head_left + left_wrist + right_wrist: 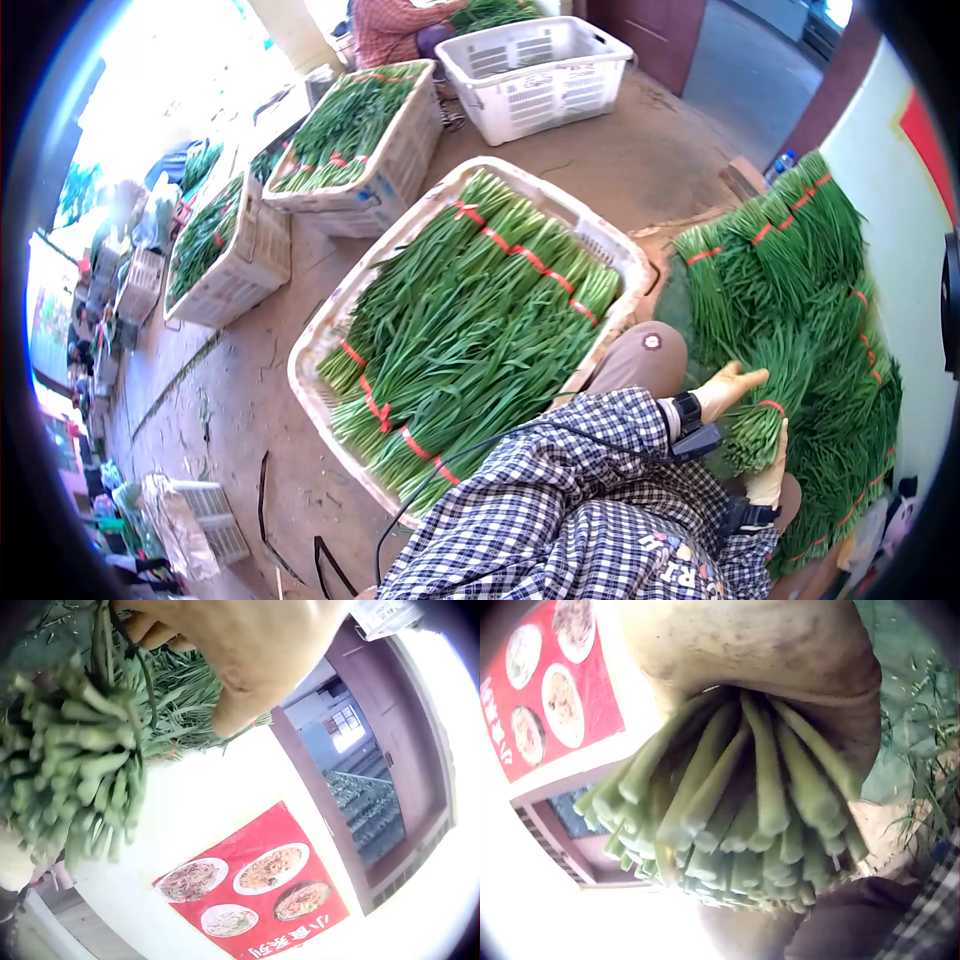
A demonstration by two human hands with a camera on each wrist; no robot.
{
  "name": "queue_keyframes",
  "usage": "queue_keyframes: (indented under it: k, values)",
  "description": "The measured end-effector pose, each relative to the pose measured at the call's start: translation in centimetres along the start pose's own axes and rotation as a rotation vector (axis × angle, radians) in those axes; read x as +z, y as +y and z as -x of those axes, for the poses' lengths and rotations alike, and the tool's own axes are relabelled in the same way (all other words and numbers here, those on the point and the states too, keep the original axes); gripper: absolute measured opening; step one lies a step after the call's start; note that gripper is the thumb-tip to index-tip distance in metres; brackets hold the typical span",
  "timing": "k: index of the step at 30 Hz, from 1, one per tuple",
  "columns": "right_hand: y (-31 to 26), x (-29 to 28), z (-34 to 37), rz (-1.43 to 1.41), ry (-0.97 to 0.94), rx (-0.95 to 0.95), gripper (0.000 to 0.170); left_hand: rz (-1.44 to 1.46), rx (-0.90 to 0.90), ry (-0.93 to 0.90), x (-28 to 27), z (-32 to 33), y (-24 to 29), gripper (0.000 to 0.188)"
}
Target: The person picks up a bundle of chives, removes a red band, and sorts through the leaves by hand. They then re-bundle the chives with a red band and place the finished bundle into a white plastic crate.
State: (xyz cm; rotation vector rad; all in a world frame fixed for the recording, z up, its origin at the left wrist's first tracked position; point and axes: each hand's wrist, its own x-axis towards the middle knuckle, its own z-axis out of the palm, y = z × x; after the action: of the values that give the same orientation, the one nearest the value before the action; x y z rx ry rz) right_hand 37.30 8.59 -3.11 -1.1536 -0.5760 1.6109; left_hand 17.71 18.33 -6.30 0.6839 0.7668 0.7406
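A bundle of garlic chives (755, 440) with a red band stands tilted between my hands, its pale cut stem ends toward me. My right hand (768, 478), in a cream glove, grips it; in the right wrist view the gloved palm (765, 652) curls over the stems (735, 817). My left hand (728, 392) is at the far side of the bundle near the band. In the left wrist view its thumb (234, 712) stands apart from loosely bent fingers, beside the stem ends (75, 765) and a thin dark strand. The fingertips are partly hidden there.
A white crate (645, 285) of banded chives is by my knee. More bundles (800, 240) lie piled along the wall to the right. Further crates (400, 160) stand behind, near a white crate (545, 95) and a seated person (390, 30). A black strap (264, 500) lies on the floor.
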Motion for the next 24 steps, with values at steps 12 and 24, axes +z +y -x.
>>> queue_keyframes:
  k: [12,24]
  values:
    - [-2.7,15.1,1.4,0.576,-0.215,-0.334,0.069,-0.439,0.299,-0.184,-5.1,15.3,15.1,0.072]
    - [-0.9,19.1,0.2,0.732,-0.42,-0.271,0.063,-1.731,0.092,0.913,-28.6,47.5,15.9,0.091]
